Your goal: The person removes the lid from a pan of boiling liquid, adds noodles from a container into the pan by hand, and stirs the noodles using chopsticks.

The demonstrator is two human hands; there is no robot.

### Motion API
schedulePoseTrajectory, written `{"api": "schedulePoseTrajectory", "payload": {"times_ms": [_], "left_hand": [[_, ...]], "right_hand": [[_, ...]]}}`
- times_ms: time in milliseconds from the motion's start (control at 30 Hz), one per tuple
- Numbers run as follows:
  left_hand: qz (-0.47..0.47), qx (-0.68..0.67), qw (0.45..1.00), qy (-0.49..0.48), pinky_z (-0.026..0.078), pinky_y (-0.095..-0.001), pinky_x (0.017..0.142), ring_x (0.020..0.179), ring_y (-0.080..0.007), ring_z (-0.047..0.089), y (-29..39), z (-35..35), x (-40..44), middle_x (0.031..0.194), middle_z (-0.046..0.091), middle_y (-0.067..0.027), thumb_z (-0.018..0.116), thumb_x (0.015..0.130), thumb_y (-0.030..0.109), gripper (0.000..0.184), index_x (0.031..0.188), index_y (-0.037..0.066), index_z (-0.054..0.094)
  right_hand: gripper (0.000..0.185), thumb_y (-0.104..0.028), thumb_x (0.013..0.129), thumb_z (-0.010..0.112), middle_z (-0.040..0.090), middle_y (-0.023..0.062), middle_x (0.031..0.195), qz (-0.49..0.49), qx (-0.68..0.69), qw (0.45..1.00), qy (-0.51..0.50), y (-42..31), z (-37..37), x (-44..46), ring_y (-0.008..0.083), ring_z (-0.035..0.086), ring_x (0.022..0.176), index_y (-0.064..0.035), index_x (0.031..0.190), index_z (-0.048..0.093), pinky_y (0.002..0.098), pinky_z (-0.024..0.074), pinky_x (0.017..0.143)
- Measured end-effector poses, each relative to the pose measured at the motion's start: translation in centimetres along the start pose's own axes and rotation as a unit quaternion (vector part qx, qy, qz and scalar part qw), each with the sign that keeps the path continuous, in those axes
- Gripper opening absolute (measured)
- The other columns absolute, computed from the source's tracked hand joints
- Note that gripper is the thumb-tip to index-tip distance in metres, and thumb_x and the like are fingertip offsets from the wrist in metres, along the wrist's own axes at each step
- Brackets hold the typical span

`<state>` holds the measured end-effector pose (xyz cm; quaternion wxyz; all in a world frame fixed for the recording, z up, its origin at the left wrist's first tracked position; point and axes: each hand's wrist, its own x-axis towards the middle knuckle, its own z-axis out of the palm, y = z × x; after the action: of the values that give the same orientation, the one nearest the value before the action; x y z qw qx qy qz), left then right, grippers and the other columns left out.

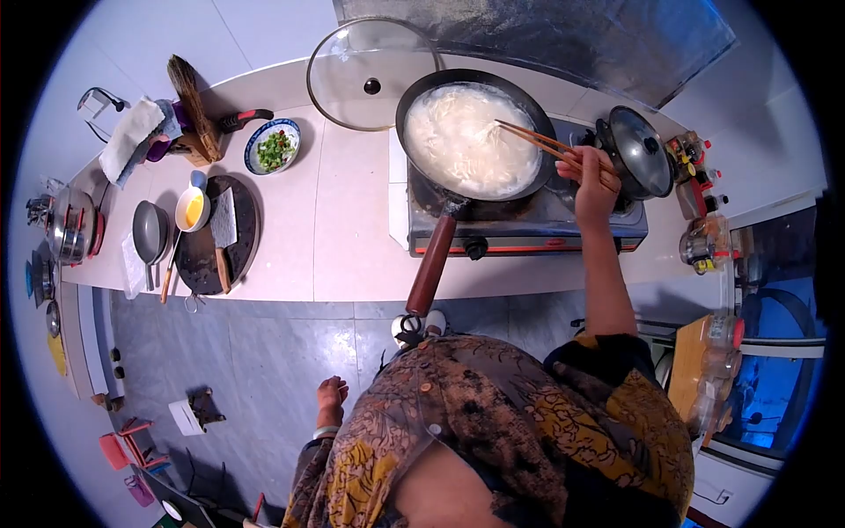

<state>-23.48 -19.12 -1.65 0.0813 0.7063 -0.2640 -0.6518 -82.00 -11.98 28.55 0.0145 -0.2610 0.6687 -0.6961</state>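
My right hand (591,183) is closed round a pair of wooden chopsticks (537,136). Their tips dip into the pale noodles in white, cloudy liquid (462,132) that nearly fill the dark wok (403,104). The wok sits on a gas stove (546,236), its reddish-brown wooden handle (433,268) pointing toward my body. Down at my left side hangs my left hand (330,394), away from the counter. It holds nothing, its fingers loosely bent and a little apart.
A glass lid (339,75) leans against the wall behind the wok. Right of it stands a lidded pot (641,154). Leftward are a bowl of chopped greens (273,148), a cleaver (224,220) on a round board (246,207), a cup of yellow liquid (191,209) and a small pan (150,231).
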Motion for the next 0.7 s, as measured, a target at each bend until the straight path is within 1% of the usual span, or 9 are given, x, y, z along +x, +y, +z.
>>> {"api": "schedulePoseTrajectory", "payload": {"times_ms": [67, 167, 200, 300, 400, 467, 600, 700], "left_hand": [[-0.001, 0.000, 1.000, 0.001, 0.048, -0.0266, 0.051, 0.062, -0.0186, 0.059, -0.5, -0.2, 0.4, 0.082, 0.063, -0.0090, 0.055, 0.084, 0.022, 0.023, 0.097, 0.003, 0.056], [0.004, -0.008, 1.000, -0.007, 0.047, -0.0269, 0.050, 0.062, -0.0190, 0.059, 0.0, 0.0, 0.0, 0.081, 0.063, -0.0090, 0.056, 0.084, 0.022, 0.022, 0.096, 0.003, 0.056], [0.007, -0.012, 1.000, -0.011, 0.047, -0.0270, 0.050, 0.062, -0.0192, 0.060, 0.2, 0.0, -0.3, 0.081, 0.063, -0.0090, 0.056, 0.084, 0.021, 0.022, 0.096, 0.003, 0.056], [0.013, -0.032, 0.999, 0.003, 0.047, -0.0276, 0.050, 0.061, -0.0196, 0.060, -0.1, -0.2, -0.1, 0.081, 0.063, -0.0092, 0.056, 0.083, 0.021, 0.022, 0.096, 0.003, 0.056], [0.002, 0.000, 1.000, 0.004, 0.048, -0.0279, 0.051, 0.062, -0.0196, 0.060, 0.1, -0.3, 0.8, 0.082, 0.063, -0.0096, 0.056, 0.083, 0.021, 0.022, 0.097, 0.003, 0.056], [0.002, 0.016, 1.000, 0.002, 0.048, -0.0280, 0.051, 0.063, -0.0196, 0.060, 0.2, -0.1, 1.1, 0.083, 0.063, -0.0099, 0.056, 0.083, 0.021, 0.023, 0.097, 0.003, 0.056], [0.006, 0.007, 1.000, -0.019, 0.048, -0.0279, 0.052, 0.064, -0.0195, 0.060, 0.6, 0.3, 0.9, 0.084, 0.063, -0.0099, 0.056, 0.083, 0.021, 0.024, 0.099, 0.002, 0.056], [0.001, 0.008, 1.000, -0.008, 0.048, -0.0279, 0.053, 0.065, -0.0195, 0.060, 0.9, 1.0, 0.0, 0.084, 0.063, -0.0095, 0.056, 0.083, 0.022, 0.025, 0.099, 0.002, 0.056]], "right_hand": [[0.028, -0.024, 0.094, 0.045, 0.063, 0.0147, 0.084, 0.023, 0.051, 0.998, 0.041, 0.3, -0.8, -0.3, 0.0193, 0.065, 0.068, 0.0028, 0.097, 0.055, 0.0278, 0.0556, 0.064], [0.028, -0.023, 0.095, 0.045, 0.063, 0.0147, 0.084, 0.059, 0.085, 0.990, 0.095, 0.8, -1.9, -1.2, 0.0196, 0.065, 0.068, 0.0026, 0.097, 0.055, 0.0279, 0.0556, 0.063], [0.030, -0.025, 0.095, 0.043, 0.063, 0.0151, 0.084, 0.056, 0.056, 0.992, 0.098, 1.0, -1.9, -1.3, 0.0189, 0.066, 0.069, 0.0030, 0.095, 0.055, 0.0273, 0.0565, 0.062], [0.031, -0.026, 0.095, 0.044, 0.063, 0.0140, 0.084, 0.054, 0.004, 0.997, 0.051, 0.4, -1.6, -2.0, 0.0181, 0.066, 0.068, 0.0028, 0.095, 0.056, 0.0264, 0.0559, 0.060], [0.030, -0.024, 0.094, 0.044, 0.064, 0.0127, 0.083, 0.069, 0.009, 0.998, 0.009, 0.4, 0.0, -1.4, 0.0162, 0.065, 0.066, 0.0024, 0.094, 0.056, 0.0248, 0.0549, 0.059], [0.028, -0.023, 0.094, 0.045, 0.064, 0.0121, 0.082, 0.076, -0.021, 0.997, -0.012, 0.6, 1.8, -0.6, 0.0155, 0.065, 0.065, 0.0025, 0.094, 0.057, 0.0242, 0.0542, 0.058], [0.025, -0.019, 0.093, 0.045, 0.064, 0.0114, 0.080, 0.097, -0.052, 0.990, -0.087, 3.1, 5.7, 0.9, 0.0139, 0.064, 0.064, 0.0028, 0.093, 0.058, 0.0236, 0.0530, 0.057], [0.024, -0.018, 0.092, 0.047, 0.064, 0.0110, 0.079, 0.062, -0.029, 0.987, -0.148, 3.8, 8.3, 0.3, 0.0134, 0.063, 0.063, 0.0028, 0.092, 0.058, 0.0237, 0.0524, 0.058]]}}
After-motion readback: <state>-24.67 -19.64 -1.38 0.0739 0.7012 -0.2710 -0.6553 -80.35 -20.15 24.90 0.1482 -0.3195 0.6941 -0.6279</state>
